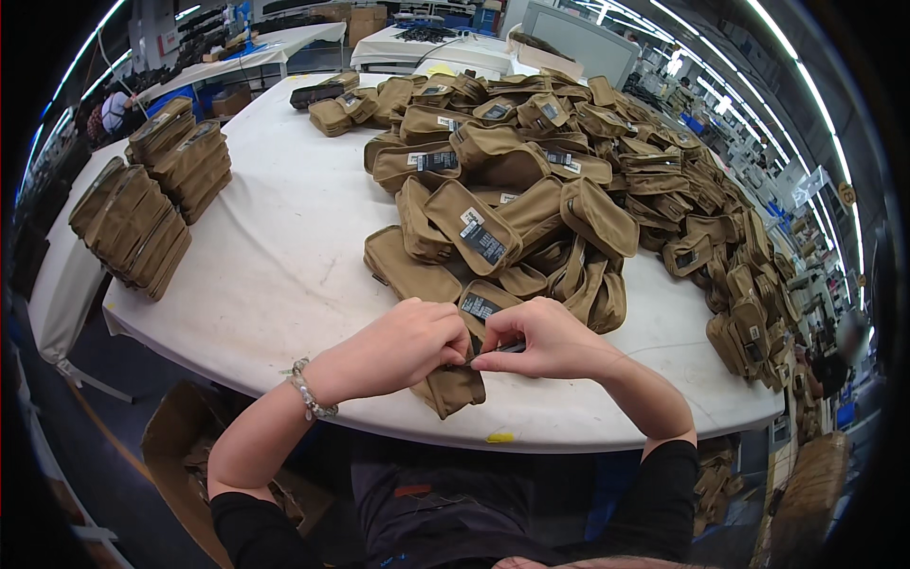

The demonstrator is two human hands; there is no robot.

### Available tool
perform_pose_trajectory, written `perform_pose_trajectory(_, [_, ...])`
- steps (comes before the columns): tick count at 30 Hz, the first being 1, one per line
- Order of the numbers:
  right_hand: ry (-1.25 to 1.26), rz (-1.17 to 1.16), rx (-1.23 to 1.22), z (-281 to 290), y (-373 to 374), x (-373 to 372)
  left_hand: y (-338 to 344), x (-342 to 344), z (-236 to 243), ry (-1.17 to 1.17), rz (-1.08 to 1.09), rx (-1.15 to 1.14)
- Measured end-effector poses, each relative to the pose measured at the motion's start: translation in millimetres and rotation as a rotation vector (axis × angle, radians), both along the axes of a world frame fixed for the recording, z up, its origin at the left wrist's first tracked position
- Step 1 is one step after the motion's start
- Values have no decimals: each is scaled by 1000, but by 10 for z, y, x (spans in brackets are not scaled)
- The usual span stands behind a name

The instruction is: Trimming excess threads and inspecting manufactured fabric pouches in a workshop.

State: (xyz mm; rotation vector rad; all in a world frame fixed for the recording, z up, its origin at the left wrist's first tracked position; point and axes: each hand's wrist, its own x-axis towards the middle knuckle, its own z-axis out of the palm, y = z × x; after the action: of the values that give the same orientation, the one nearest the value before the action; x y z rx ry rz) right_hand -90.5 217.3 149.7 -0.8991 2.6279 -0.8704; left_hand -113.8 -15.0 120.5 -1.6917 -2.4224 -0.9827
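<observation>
A small brown fabric pouch (449,393) lies at the near edge of the white table, below my hands. My left hand (417,343) is closed in a pinch at the pouch's upper end, a beaded bracelet on its wrist. Close beside it, almost touching fingertips, my right hand (550,343) is closed around a slim dark tool (513,348); its exact kind is hard to make out. Just beyond my fingers lies a brown pouch with a dark printed label (480,305). My hands cover part of the worked spot.
A large heap of brown pouches (540,204) spreads over the middle and right of the white table (275,218). Stacked pouches (142,228) stand at the left. Under the near left edge is a cardboard box (175,446). Further tables and a person (116,110) are behind.
</observation>
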Motion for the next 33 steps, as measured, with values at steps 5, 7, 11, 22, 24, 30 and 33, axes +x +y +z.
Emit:
perform_pose_trajectory(5, [10, -33, 27, 17, -38, 44, -2, -1, -1, -15, 2, -2])
perform_pose_trajectory(7, [19, -24, 28, 6, -34, 33, 0, 1, -3, -11, 9, -13])
perform_pose_trajectory(11, [7, -15, 24, 16, -20, 15, 7, 9, 5, -11, 9, -11])
perform_pose_trajectory(22, [21, -24, -54, -68, 65, 75, -55, 12, 46, -173, 53, -5])
perform_pose_trajectory(24, [35, -16, -65, -85, 69, 110, -100, -10, 96, -260, -8, -4])
perform_pose_trajectory(30, [109, 3, -44, -97, 66, 126, -272, 34, 193, -335, -199, -44])
perform_pose_trajectory(33, [83, 7, -66, -104, 72, 121, -284, 90, 253, -253, -262, -81])
